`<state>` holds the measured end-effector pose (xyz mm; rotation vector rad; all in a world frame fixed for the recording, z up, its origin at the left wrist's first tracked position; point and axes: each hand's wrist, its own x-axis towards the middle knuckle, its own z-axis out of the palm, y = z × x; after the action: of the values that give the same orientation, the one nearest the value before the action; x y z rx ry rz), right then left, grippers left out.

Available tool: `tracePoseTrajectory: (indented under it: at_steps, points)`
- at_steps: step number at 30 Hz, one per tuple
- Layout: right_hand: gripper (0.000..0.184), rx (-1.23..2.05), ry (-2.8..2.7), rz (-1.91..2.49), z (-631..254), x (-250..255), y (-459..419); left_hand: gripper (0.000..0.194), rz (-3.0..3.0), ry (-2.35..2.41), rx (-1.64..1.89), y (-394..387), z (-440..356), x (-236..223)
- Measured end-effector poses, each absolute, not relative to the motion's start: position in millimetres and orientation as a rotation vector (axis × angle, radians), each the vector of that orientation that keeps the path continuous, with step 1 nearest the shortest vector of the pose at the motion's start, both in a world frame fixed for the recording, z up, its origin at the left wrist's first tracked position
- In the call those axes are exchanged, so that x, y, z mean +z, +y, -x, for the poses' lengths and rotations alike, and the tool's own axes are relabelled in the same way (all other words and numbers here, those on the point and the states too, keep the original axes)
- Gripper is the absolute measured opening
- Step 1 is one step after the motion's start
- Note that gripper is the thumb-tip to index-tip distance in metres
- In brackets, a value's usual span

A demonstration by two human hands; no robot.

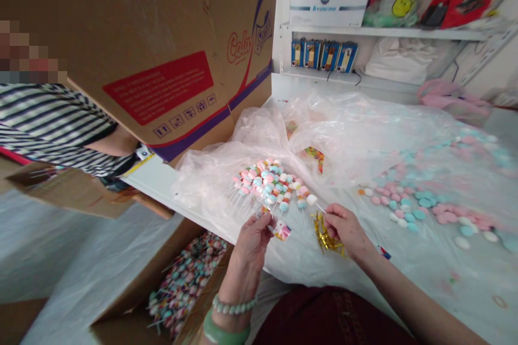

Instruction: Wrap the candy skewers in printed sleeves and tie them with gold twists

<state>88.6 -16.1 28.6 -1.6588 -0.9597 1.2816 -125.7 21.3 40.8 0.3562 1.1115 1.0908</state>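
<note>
My left hand (251, 242) is raised and pinches a small clear cellophane bag (265, 214), with a printed candy packet (282, 232) close beside it. My right hand (343, 229) grips the white stick of a marshmallow skewer (311, 200). Under that hand lies a tangle of gold twist ties (326, 235). A heap of pastel pink, blue and white marshmallow skewers (267, 186) rests on a crumpled plastic sheet (343, 140), just beyond my hands. Loose pastel marshmallows (424, 210) are scattered to the right.
An open cardboard carton (186, 280) full of skewers stands below my left arm. A person in a striped top (52, 129) holds a large cardboard box (137, 48) at the left. White shelves (384, 33) with boxes and bags stand behind.
</note>
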Motion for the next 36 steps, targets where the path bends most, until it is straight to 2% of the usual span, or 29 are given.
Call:
tracePoseTrajectory:
  at_steps: [5,11,18,22,28,36]
  points:
    - [0.012,1.096,-1.159,1.816,-118,34,-36,0.019,-0.347,1.059,1.105,19,122,37]
    - [0.021,0.970,-1.496,1.947,-113,36,-38,0.016,-0.272,1.067,1.076,19,111,40]
    - [0.029,0.520,-2.281,2.075,-78,46,-33,0.011,-0.252,1.131,1.065,18,125,46]
    - [0.033,0.394,-2.210,2.071,-70,60,30,0.016,-0.219,1.083,1.075,16,134,38]
    - [0.031,0.460,-2.095,2.255,-51,45,127,0.028,-0.266,1.016,1.046,14,143,29]
    - [0.028,0.458,-1.879,2.321,-57,25,142,0.039,-0.343,1.045,0.941,8,145,36]
